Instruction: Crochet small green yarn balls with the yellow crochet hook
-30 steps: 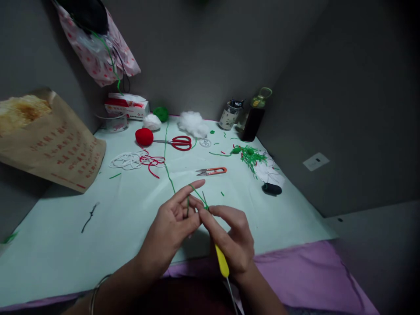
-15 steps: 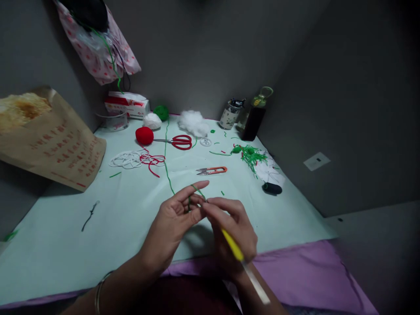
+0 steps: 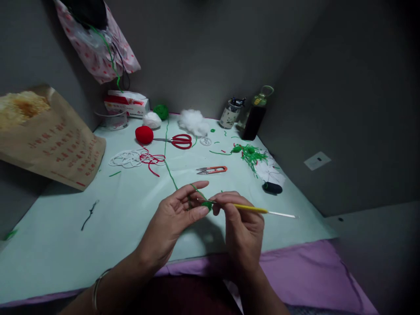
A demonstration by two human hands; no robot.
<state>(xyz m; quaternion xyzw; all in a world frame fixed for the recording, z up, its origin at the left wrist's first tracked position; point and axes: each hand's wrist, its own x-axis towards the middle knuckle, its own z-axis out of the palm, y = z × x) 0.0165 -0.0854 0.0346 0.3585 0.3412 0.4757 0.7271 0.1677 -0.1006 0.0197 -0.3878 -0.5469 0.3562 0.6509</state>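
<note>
My left hand [image 3: 179, 218] pinches a small green crochet piece [image 3: 207, 204] between thumb and fingers, with green yarn [image 3: 170, 176] looped over its raised index finger. That strand runs back across the table to a green yarn ball [image 3: 161, 112]. In my right hand [image 3: 241, 223] is a crochet hook [image 3: 251, 208] with a yellow grip and silver ends, held like a pen. Its tip meets the green piece, and its other end points right. Beyond my hands lie orange thread snips [image 3: 212, 169] and red-handled scissors [image 3: 181, 141].
A red yarn ball [image 3: 144, 134], a white yarn ball [image 3: 152, 120] and white stuffing [image 3: 193, 122] sit at the back. Green yarn scraps [image 3: 252, 156] and a dark thread spool [image 3: 272, 188] lie right. A paper bag [image 3: 72, 148] stands left, a dark bottle [image 3: 254, 118] back right.
The hook has swung from pointing down toward me to lying nearly level, pointing right. My right hand has turned and shifted slightly right, and the green piece now shows.
</note>
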